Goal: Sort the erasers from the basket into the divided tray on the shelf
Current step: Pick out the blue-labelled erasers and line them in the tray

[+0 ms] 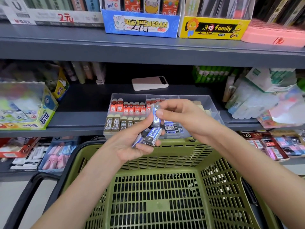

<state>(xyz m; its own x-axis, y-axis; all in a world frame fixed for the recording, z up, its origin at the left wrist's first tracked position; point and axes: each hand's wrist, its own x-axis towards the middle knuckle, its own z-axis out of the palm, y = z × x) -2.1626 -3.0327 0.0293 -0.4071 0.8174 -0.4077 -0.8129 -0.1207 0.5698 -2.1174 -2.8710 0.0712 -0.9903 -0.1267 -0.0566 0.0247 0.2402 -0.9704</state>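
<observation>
Our right hand (177,113) pinches one eraser (156,117) upright at the tray's (127,98) front. Our left hand (132,149) grips the spares (152,135) at the tray's near edge. We should match the label to the tray's front-right compartment (173,129), then seat it flush with its neighbours.

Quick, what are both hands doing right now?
Left hand: holds a bunch of erasers, blue and white.
Right hand: pinches a single eraser, upright.
</observation>
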